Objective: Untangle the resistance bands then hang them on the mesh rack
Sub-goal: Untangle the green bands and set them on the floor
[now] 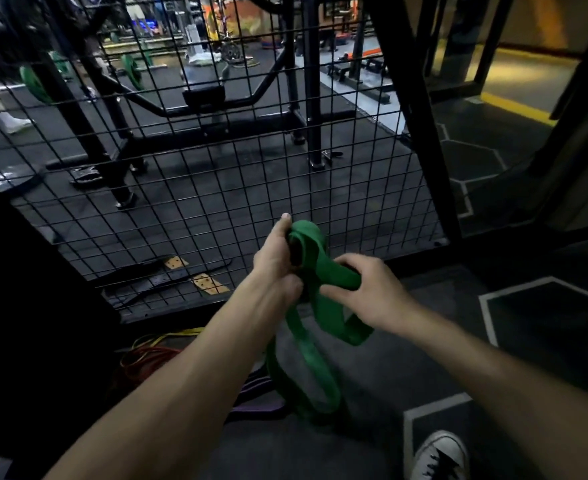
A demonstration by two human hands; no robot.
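We face the mesh rack [216, 174]. Before it, a green band [315, 268] hangs twisted between our hands, looping down toward the floor. Our left hand [278, 261] grips its upper fold; our right hand [365, 292] pinches a loop beside.

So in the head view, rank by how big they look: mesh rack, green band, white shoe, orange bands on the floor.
1. Mesh rack, by far the largest.
2. Green band.
3. Orange bands and white shoe look about alike; the shoe is cropped and the bands are partly hidden, so no ranking.
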